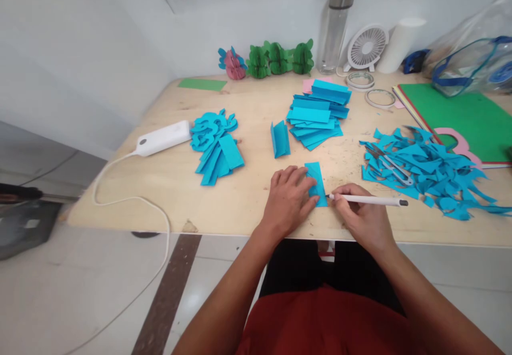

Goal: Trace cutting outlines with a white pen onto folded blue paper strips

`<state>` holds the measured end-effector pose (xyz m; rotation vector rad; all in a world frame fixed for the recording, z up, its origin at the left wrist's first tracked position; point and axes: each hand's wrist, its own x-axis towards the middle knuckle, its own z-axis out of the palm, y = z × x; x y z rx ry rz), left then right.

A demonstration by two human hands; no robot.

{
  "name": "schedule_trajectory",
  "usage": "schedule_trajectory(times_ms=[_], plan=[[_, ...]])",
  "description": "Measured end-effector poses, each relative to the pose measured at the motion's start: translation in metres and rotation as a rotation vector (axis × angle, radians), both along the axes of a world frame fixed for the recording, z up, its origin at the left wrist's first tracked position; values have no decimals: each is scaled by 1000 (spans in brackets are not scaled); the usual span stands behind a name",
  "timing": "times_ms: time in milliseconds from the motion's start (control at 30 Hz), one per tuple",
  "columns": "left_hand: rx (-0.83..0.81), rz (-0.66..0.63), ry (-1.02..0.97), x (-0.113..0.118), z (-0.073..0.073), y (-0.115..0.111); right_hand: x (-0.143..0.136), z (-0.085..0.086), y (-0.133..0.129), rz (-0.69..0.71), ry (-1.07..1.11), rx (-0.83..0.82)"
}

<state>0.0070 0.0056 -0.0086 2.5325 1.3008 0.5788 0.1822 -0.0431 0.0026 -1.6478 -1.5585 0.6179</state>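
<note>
A small strip of folded blue paper (317, 179) lies near the table's front edge, with faint lines on it. My left hand (288, 197) rests on its left side, fingers stretched out and holding it flat to the table. In my right hand (362, 213) is a slim white pen (374, 200) with a dark end. Its tip is at the right edge of the paper, close to the lower corner. Just beyond stands a folded blue piece (280, 139), partly opened. Behind that is a pile of folded blue strips (318, 115).
Blue scraps (436, 173) with a craft knife (394, 168) on them lie right. Left are blue cut-outs (212, 131) and a white power bank (164, 139) with a cable. Behind stand paper ornaments (278, 58), a bottle (334, 34), a fan (367, 48) and tape rolls (380, 99).
</note>
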Motion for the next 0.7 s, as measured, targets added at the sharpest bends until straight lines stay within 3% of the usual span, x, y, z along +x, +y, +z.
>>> schedule_trajectory(times_ms=[700], plan=[[-6, 0, 5, 0, 2, -1, 0, 3, -1, 33, -49, 20]])
